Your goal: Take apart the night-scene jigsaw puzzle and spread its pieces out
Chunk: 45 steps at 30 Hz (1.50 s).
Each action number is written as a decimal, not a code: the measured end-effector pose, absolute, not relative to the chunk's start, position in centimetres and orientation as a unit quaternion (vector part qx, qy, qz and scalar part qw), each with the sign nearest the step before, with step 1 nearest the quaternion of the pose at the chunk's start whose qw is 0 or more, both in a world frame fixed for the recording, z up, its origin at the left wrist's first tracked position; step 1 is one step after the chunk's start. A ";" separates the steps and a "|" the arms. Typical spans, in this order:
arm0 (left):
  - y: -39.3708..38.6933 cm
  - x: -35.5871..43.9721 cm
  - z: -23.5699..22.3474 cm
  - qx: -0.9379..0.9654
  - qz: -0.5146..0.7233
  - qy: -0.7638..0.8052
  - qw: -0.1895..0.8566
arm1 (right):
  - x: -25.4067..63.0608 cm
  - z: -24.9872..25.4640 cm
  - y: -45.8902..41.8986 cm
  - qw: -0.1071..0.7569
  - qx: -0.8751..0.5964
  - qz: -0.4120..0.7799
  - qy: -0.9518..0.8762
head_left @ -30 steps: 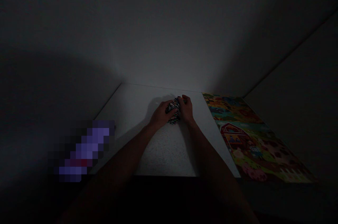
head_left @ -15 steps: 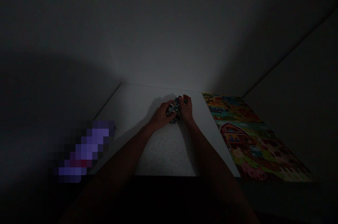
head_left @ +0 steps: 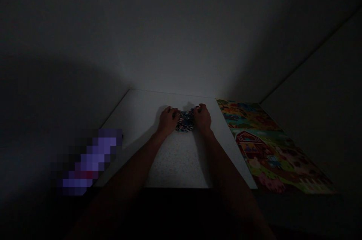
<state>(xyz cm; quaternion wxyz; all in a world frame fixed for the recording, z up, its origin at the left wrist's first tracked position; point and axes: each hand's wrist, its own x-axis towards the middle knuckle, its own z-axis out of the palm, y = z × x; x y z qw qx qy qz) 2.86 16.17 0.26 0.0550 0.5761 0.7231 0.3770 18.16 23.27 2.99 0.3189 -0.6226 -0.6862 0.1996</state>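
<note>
Left hand (head_left: 169, 120) and right hand (head_left: 202, 116) are resting, fingers part-curled, against either side of a pile of small pieces (head_left: 185, 121) (whether gripping, cannot tell) at 12 o'clock on the table (head_left: 181, 161); a farm-picture mat (head_left: 271, 149) is lying at 3 o'clock.

left forearm (head_left: 132, 164) and right forearm (head_left: 226, 161) angle forward and inward from the bottom of view, bare, wrists low. left hand (head_left: 168, 121) and right hand (head_left: 202, 117) sit palm down, a little apart, fingers curled downward, backs of hands up.
</note>
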 end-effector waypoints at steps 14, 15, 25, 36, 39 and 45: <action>14.2 4.9 1.1 0.727 0.186 0.661 -0.022 | 18.5 1.5 23.6 0.273 -0.532 0.175 -0.782; 14.2 5.0 1.1 0.719 0.181 0.670 -0.031 | 18.5 1.5 23.4 0.259 -0.526 0.172 -0.792; 12.8 4.0 1.3 0.627 0.185 0.756 -0.029 | 20.0 2.3 20.5 0.151 -0.639 0.129 -0.743; 12.3 3.8 1.3 0.623 0.233 0.745 -0.046 | 22.5 0.8 14.5 0.123 -0.600 0.061 -0.788; 12.2 4.0 1.3 0.686 0.236 0.687 -0.033 | 23.1 -0.2 12.8 0.134 -0.566 0.050 -0.812; 12.5 3.9 0.9 0.706 0.237 0.667 -0.004 | 24.0 -0.5 9.9 0.119 -0.455 0.060 -0.880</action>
